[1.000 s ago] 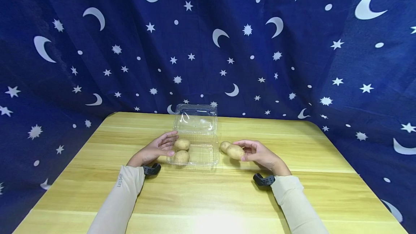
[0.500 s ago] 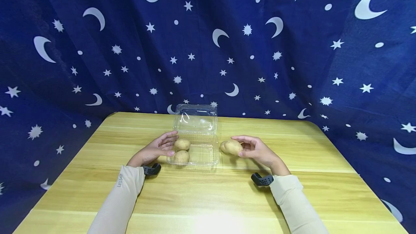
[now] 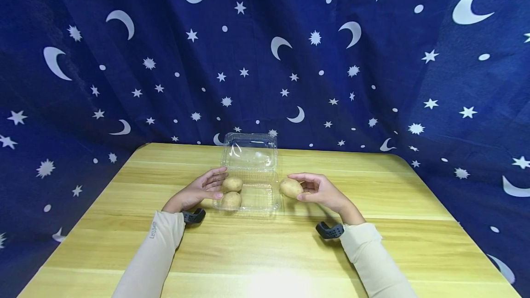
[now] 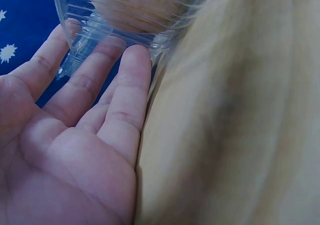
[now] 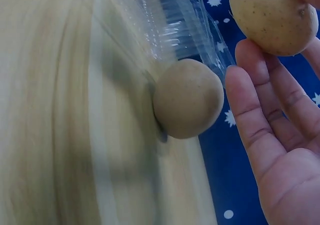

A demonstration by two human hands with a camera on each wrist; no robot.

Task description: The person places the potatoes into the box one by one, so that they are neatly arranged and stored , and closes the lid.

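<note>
A clear plastic clamshell box (image 3: 260, 197) lies on the table with its lid (image 3: 249, 153) raised at the back. In its left part rest a rear potato (image 3: 232, 184) and a front potato (image 3: 231, 200). My left hand (image 3: 196, 192) touches the box's left wall with nearly straight fingers (image 4: 125, 95). Just right of the box, my right hand (image 3: 325, 193) pinches a potato (image 3: 291, 188) between thumb and fingertips, held above the table. Another potato (image 5: 187, 99) sits on the tabletop beneath it, visible in the right wrist view but hidden behind the held one in the head view.
The wooden table (image 3: 256, 252) spreads toward the front and both sides. A dark blue curtain (image 3: 248, 59) with moons and stars hangs behind it. Black straps (image 3: 330, 230) circle both wrists, below beige sleeves.
My right hand has moved left and slightly up with its potato, which now covers the potato on the table in the head view. My left hand and the box have stayed put.
</note>
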